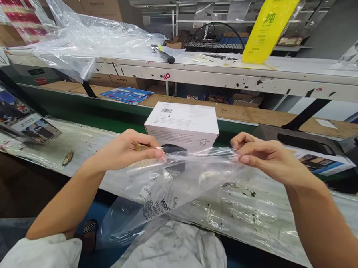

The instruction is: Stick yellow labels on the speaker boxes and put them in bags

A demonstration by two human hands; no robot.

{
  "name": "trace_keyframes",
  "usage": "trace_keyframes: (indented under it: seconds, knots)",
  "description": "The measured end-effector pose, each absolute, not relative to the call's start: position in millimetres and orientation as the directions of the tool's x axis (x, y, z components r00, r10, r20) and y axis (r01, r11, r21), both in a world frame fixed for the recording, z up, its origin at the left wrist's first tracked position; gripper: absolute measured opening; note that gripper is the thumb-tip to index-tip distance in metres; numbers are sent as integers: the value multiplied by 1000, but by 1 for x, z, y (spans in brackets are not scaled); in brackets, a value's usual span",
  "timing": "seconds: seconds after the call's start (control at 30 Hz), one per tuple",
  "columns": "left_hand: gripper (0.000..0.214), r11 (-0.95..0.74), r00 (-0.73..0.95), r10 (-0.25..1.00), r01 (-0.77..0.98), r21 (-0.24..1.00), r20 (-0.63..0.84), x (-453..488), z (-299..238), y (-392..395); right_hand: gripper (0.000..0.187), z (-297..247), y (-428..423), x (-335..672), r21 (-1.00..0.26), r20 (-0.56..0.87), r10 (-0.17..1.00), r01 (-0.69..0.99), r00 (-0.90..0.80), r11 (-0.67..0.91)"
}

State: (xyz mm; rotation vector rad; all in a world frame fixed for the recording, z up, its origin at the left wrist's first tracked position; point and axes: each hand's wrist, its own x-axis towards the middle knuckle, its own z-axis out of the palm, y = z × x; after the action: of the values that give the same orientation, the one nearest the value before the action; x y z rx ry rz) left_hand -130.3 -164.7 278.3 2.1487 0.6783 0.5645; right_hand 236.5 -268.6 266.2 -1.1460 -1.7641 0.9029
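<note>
My left hand and my right hand pinch opposite ends of the top edge of a clear plastic bag, pulling it taut between them. The bag hangs down toward me, and its printed caution text shows near the lower fold. Just behind it, a white cardboard product box with a barcode on top stands on the scratched metal workbench. The bag hides the lower front of the box, where something dark shows through the plastic.
Boxes with colour prints lie at the left and right. A raised shelf behind holds crumpled plastic sheeting, a black-handled tool and a yellow sign. A black device stands at the right edge.
</note>
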Motion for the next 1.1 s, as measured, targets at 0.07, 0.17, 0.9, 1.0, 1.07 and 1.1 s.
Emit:
trace_keyframes:
  seconds: [0.07, 0.17, 0.9, 1.0, 1.07, 1.1]
  knots:
    - [18, -540, 800, 586, 267, 798, 129, -131, 277, -164, 27, 263, -268, 234, -892, 238, 957, 351, -169, 284]
    - [12, -535, 739, 641, 239, 810, 205, -131, 274, -165, 41, 260, -270, 229, -883, 150, 988, 444, -45, 155]
    - [7, -542, 698, 518, -178, 821, 494, -149, 245, -166, 54, 236, -286, 212, -826, 563, 812, -87, -151, 557]
    - [18, -236, 820, 500, -180, 955, 278, -148, 240, -169, 49, 234, -283, 206, -862, 475, 875, -244, -89, 444]
    - [19, -88, 845, 518, -100, 991, 131, -147, 234, -169, 41, 234, -280, 204, -885, 435, 900, -186, -5, 427]
    - [19, -43, 852, 519, -47, 998, 62, -147, 230, -168, 38, 234, -278, 204, -881, 449, 893, -148, 40, 450]
